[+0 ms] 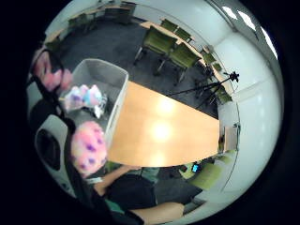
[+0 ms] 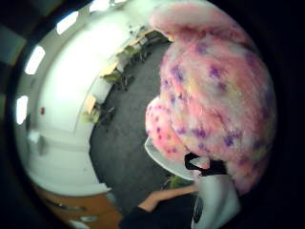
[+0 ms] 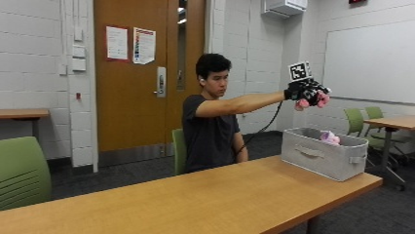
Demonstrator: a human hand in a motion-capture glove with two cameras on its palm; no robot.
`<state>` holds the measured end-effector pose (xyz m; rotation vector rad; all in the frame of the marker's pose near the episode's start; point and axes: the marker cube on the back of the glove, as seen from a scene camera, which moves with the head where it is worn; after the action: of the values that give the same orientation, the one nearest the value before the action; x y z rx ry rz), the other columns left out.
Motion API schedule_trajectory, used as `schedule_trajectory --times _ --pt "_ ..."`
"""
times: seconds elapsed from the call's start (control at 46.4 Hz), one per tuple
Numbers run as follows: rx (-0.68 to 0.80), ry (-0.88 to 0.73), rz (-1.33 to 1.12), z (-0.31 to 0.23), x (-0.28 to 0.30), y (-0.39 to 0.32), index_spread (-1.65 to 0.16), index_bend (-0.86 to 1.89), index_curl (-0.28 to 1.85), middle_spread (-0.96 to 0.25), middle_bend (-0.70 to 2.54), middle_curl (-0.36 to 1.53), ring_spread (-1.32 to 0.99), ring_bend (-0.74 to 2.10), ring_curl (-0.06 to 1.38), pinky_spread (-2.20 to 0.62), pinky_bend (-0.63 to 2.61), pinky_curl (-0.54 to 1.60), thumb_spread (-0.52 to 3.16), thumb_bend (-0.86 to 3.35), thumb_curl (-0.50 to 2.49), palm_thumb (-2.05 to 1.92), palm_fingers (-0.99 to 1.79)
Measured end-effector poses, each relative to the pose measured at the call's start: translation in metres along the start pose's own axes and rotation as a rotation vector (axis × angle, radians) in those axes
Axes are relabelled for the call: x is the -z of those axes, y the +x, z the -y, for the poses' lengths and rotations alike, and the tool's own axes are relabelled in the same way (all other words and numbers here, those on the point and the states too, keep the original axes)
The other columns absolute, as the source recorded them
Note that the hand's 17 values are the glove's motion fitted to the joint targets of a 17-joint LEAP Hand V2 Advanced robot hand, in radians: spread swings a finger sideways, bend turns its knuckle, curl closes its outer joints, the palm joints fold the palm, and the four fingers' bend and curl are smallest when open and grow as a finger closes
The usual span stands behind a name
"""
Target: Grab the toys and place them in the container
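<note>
Pink speckled plush (image 2: 214,100) filled the thumb-side palm view, pressed close against the gloved right hand (image 3: 306,91), whose fingers were curled round the toy. From the outside view the person sat behind the wooden table (image 3: 195,200) with that arm stretched out level, holding the toy high above the grey fabric container (image 3: 322,152), which stood at the table's far end. The toy hung roughly over the container's open top, perhaps a little toward its near rim, so the drop looked to turn on a straight descent or a simple release; how exactly it lined up could not be told. Inside the container lay at least one other pastel plush (image 1: 84,97), heaped at one end, which left room beside it. Nothing stood between hand and bin. Green chairs (image 1: 171,49) and a tripod (image 1: 213,84) stood well apart on the carpet, and the bare hand was not seen touching anything.
</note>
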<state>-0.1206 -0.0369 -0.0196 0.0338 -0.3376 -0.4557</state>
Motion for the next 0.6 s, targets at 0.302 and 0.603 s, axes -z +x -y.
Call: schedule_trajectory --times 0.302,0.603 --pt "0.029 -0.127 -0.093 0.001 -0.041 -0.022 -0.33 0.02 -0.03 -0.37 1.11 0.69 -0.35 1.57 0.50 -0.45 1.22 0.42 0.68 0.15 1.02 0.68 0.74" --pt "-0.237 -0.309 -0.226 -0.001 -0.058 0.015 -0.26 0.13 0.10 -0.02 0.29 0.43 -0.13 0.81 0.27 -0.20 1.41 0.44 1.13 -0.06 0.72 0.16 -0.37"
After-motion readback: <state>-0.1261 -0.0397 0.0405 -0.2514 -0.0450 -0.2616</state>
